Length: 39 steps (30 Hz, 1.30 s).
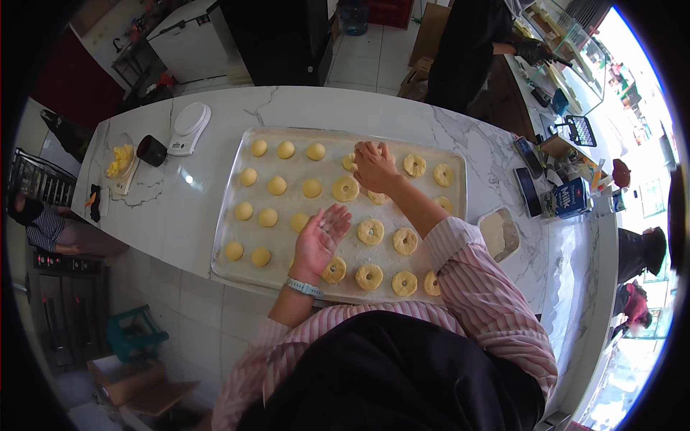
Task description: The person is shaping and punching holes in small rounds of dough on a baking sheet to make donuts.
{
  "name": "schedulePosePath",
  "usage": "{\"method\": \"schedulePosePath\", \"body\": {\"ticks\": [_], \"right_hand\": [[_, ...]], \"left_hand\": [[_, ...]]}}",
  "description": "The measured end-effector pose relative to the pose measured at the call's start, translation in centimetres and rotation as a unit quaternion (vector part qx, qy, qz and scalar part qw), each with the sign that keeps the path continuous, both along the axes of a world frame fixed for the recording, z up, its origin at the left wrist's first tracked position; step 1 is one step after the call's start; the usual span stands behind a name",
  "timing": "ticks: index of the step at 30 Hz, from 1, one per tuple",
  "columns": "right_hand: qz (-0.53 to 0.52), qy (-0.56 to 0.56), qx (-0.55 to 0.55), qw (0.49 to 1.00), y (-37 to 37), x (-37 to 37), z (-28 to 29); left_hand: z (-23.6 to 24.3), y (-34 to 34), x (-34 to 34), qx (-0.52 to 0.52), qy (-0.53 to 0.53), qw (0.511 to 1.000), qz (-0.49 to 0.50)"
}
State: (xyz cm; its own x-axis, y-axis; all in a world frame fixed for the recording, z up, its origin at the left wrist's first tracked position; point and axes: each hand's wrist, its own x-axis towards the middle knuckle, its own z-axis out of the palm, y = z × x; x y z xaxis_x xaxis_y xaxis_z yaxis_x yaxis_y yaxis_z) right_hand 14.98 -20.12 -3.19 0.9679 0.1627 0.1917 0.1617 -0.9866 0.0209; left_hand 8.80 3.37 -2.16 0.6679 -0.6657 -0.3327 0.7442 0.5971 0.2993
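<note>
On the white marble bench [180, 208], a floured tray [230, 262] holds dough balls and rings. The left hand [321, 233] hovers spread, palm up; the right hand [374, 167] presses fingers together onto a dough piece [350, 161].

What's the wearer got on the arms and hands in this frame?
Both hands are bare, no gloves. The left hand has white flour dusting on the palm and a light blue band on the wrist. The right hand shows no band or ring. Both arms wear long sleeves in pink and white stripes, pushed up the forearms. A dark apron covers the front.
</note>
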Motion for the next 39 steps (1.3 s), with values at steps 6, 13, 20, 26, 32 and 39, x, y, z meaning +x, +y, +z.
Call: {"method": "schedulePosePath", "body": {"ticks": [6, 13, 20, 26, 32, 39], "right_hand": [[0.011, -0.039, 0.288, 0.957, 4.2, -6.0, 2.6], [-0.020, -0.071, 0.214, 0.974, 6.3, -10.9, 5.8], [-0.044, -0.101, 0.243, 0.964, 7.7, -13.2, 6.3], [-0.059, -0.028, 0.538, 0.840, 6.7, -11.9, 6.9], [0.008, 0.031, 0.518, 0.855, 6.1, -11.9, 8.4], [-0.008, 0.046, 0.489, 0.871, 6.2, -12.3, 9.0]], "left_hand": [[1.5, -2.6, 0.0, 0.155, -0.114, 0.980, 0.047], [0.5, -3.6, -0.9, 0.177, -0.107, 0.977, 0.047], [1.2, -3.8, -0.8, 0.258, -0.216, 0.941, 0.022], [2.9, -2.3, -0.1, 0.241, -0.274, 0.931, 0.017], [3.5, -2.0, -0.9, 0.333, -0.295, 0.895, -0.003], [3.8, -1.8, -1.7, 0.276, -0.285, 0.911, 0.109]]}}
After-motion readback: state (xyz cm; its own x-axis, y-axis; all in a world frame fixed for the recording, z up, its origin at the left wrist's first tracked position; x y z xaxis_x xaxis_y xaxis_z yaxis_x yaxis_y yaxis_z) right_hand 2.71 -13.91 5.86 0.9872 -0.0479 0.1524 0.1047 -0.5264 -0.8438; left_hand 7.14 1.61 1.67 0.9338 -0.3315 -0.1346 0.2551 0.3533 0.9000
